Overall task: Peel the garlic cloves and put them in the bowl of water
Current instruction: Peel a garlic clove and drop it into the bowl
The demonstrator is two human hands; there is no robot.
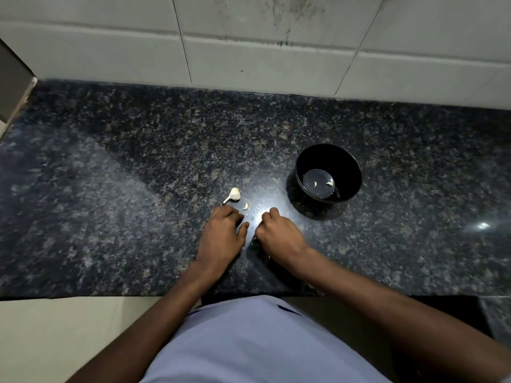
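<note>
Dark stone counter (110,167); black bowl (351,161) right of centre holds two cloves (322,184). Left hand (221,236) and right hand (276,233) curl mid-frame; can't tell what they hold. Loose clove (245,206) just above. Peel gently.

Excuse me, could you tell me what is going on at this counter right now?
A person is peeling garlic. Both hands, left hand and right hand, are curled close together on the granite counter; whatever they hold is hidden. A garlic bulb and a loose clove lie beside them. Two cloves already sit in the black bowl of water.
</note>
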